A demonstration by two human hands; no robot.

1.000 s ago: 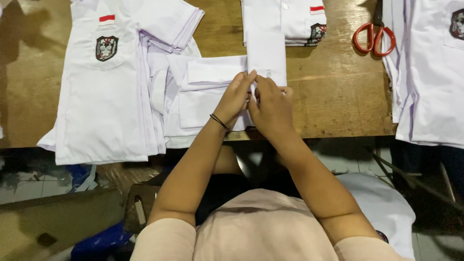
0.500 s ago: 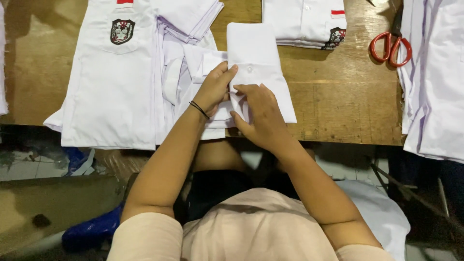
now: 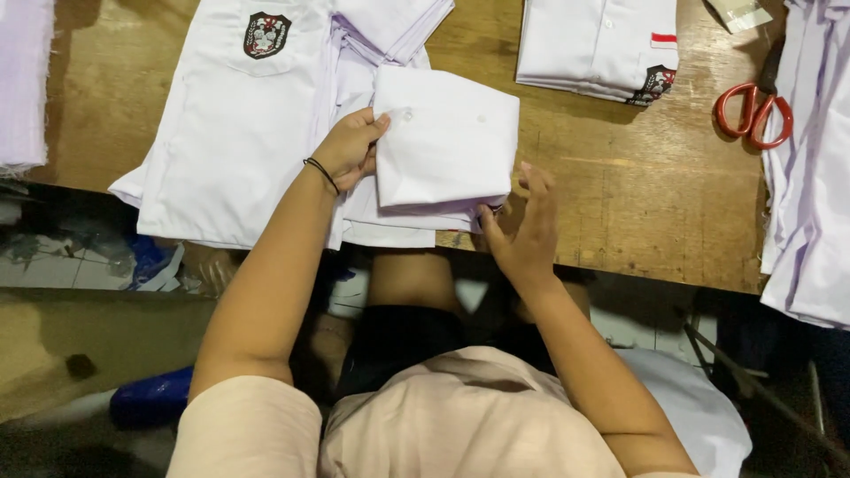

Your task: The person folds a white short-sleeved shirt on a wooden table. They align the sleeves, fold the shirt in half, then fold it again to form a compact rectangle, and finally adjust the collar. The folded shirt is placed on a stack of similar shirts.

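A folded white shirt [image 3: 447, 142] lies at the near edge of the wooden table [image 3: 611, 199], on top of other white cloth. My left hand [image 3: 350, 149] grips its left edge, fingers curled over the fold. My right hand [image 3: 522, 226] sits at the shirt's lower right corner, thumb against the stacked edges and fingers spread apart above the table. A thin black band circles my left wrist.
A pile of white shirts with a crest patch [image 3: 239, 124] lies to the left. Another folded shirt [image 3: 598, 44] rests at the back. Red-handled scissors [image 3: 753, 111] lie at the right, next to hanging white garments [image 3: 810, 177]. A blue object [image 3: 150, 398] is on the floor.
The shirt has been folded over into a compact rectangle. My right hand slid off its top to the lower right corner and opened; my left hand moved to the left edge.
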